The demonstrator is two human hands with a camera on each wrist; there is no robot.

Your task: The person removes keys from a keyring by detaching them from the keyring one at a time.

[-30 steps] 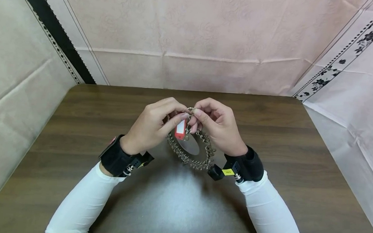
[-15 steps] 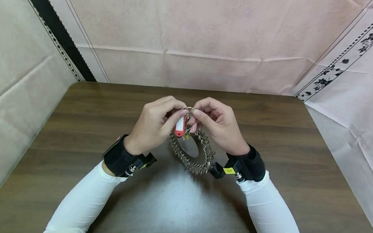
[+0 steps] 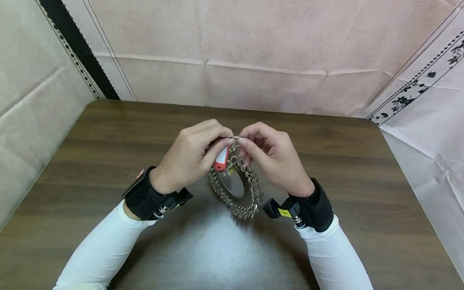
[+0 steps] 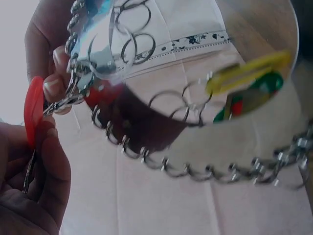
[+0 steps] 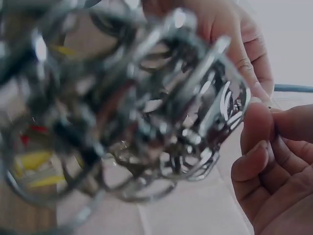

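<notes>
My left hand [image 3: 194, 153] and right hand [image 3: 275, 155] meet near the far middle of the table, pinching a small metal ring [image 3: 235, 138] between thumbs and fingers. The fingertips cover most of it. From it hangs a loop of linked metal rings [image 3: 245, 211] around a shiny round disc [image 3: 235, 185]. A red key tag [image 3: 221, 159] with a white label dangles beside the left thumb. Yellow [image 4: 249, 71] and green tags [image 4: 271, 85] show blurred in the left wrist view. In the right wrist view, the metal rings [image 5: 190, 117] hide much of the left hand.
Beneath the hands is a dark wooden table [image 3: 224, 261] with a bright sheen. A pale cloth [image 3: 239, 42] hangs behind it, and patterned cloths flank both sides. Black wrist straps with cameras sit on both wrists.
The fingertips have drawn closer over the small ring, which shows less. The red tag and hanging loop have shifted slightly left. The right wrist has moved a little to the right.
</notes>
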